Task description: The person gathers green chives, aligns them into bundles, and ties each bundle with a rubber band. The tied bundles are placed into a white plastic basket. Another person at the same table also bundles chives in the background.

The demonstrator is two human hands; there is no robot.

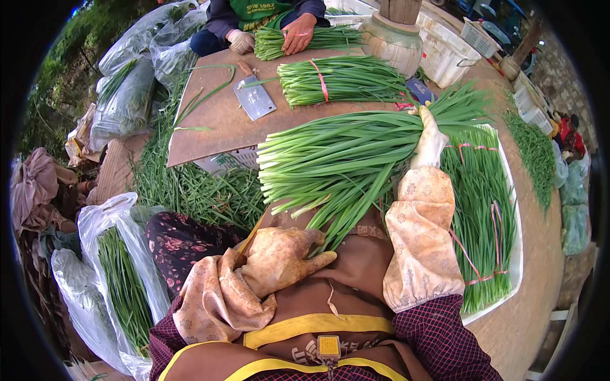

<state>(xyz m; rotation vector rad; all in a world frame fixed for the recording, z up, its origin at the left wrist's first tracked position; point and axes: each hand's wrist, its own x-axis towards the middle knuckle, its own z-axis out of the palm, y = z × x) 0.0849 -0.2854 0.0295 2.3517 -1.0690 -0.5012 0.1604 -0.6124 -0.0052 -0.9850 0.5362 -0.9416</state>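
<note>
My right hand point(430, 138), in a pale stained glove, is closed around the leafy end of a large loose bunch of garlic chives point(343, 152). The pale cut ends fan out to the left above my lap. My left hand point(286, 255), in a stained tan glove, pinches the ends of several chive stalks point(340, 228) that hang down from the bunch. Beyond it, a chive bundle point(343, 80) tied with a pink band lies on the brown board point(214, 138). A cleaver point(255, 99) with a wooden handle rests left of that bundle.
Across the board a co-worker's hands point(299, 35) hold another chive bundle point(329, 38). At right stands a white crate point(517, 266) of banded chives. Chive trimmings point(205, 195) are heaped below the board. Plastic bags point(124, 100) and a ceramic jar point(393, 45) stand nearby.
</note>
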